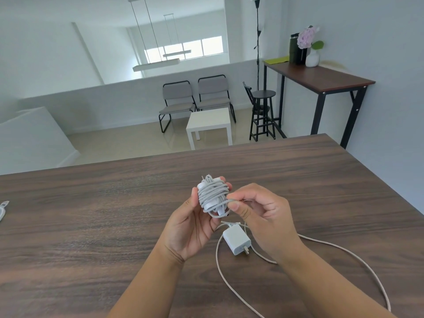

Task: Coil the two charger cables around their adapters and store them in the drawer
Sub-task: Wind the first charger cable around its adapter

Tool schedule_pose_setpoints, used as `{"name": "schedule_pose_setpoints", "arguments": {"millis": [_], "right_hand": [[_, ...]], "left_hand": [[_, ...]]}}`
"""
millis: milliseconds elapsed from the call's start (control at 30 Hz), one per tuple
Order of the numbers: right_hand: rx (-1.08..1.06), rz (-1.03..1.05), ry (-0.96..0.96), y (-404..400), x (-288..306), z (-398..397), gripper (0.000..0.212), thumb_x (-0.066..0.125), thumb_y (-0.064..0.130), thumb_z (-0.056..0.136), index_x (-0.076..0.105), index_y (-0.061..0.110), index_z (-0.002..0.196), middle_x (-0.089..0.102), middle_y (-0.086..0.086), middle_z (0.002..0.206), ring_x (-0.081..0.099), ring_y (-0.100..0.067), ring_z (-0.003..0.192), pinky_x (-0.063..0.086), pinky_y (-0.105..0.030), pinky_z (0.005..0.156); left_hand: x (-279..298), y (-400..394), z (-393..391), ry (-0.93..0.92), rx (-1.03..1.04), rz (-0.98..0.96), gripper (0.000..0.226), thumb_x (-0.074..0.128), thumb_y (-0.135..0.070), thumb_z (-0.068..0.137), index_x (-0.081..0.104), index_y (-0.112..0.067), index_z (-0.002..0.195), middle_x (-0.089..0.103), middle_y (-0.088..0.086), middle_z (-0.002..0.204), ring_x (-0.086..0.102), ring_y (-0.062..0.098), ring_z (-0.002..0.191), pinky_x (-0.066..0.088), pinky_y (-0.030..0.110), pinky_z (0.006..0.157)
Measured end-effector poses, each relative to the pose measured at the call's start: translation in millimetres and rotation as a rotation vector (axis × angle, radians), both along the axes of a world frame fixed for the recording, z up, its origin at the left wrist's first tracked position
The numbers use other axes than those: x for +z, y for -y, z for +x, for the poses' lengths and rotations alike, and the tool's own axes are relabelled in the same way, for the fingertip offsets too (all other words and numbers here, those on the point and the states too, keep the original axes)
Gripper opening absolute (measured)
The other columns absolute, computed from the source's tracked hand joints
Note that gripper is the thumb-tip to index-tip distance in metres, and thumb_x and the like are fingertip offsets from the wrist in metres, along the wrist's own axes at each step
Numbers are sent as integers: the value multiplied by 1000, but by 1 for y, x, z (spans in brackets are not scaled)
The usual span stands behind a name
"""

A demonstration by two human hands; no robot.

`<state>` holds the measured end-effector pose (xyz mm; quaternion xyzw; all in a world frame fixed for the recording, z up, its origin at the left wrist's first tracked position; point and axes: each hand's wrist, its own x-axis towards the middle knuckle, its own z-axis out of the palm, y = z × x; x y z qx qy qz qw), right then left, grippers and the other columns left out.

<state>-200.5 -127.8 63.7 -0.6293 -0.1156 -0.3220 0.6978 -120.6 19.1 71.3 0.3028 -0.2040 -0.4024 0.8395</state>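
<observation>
My left hand (192, 226) holds a white adapter wrapped in many turns of grey cable (212, 195), raised above the wooden table (91, 214). My right hand (263, 216) pinches the free end of that grey cable between thumb and forefinger, right beside the bundle. A second white adapter (236, 241) lies flat on the table below my hands, its prongs pointing toward me. Its pale cable (344, 251) sprawls uncoiled in a wide loop to the right and toward the near edge. No drawer is in view.
A small white object (3, 208) lies at the table's left edge. Beyond the table stand a white side table (208, 125), two grey chairs (195, 99), black stools (261, 111) and a tall desk (321, 76) with a vase.
</observation>
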Motion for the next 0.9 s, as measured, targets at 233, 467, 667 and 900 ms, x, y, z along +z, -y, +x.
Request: {"name": "schedule_pose_setpoints", "arguments": {"millis": [233, 467, 667, 900], "right_hand": [[-165, 2, 40, 0, 0, -5, 18, 77, 7, 77, 75, 19, 90, 73, 5, 91, 70, -18, 87, 55, -28, 77], [-190, -201, 51, 5, 11, -10, 15, 72, 1, 79, 75, 12, 89, 73, 1, 90, 70, -20, 88, 57, -35, 77], [-349, -446, 97, 1, 21, -17, 12, 72, -1, 80, 75, 9, 86, 72, 4, 86, 67, -4, 84, 51, -15, 76], [-303, -294, 54, -11, 18, -18, 11, 73, 3, 78, 75, 10, 86, 72, 2, 85, 69, -12, 83, 54, -23, 74]], "left_hand": [[0, -1, -6, 67, 48, -71, 53, 74, -29, 84, 60, -7, 130, 59, 13, 135, 63, 24, 116, 56, 29, 88], [5, -8, -8, 126, 61, -29, 57, 79, -31, 79, 62, -11, 129, 59, 8, 135, 65, 21, 112, 56, 27, 87], [8, -17, -8, 164, 40, 8, 58, 80, -32, 78, 61, -11, 129, 59, 8, 135, 65, 20, 110, 55, 26, 86], [8, -20, -13, 141, 16, 30, 59, 80, -32, 77, 62, -11, 128, 60, 10, 134, 66, 20, 108, 58, 26, 83]]}}
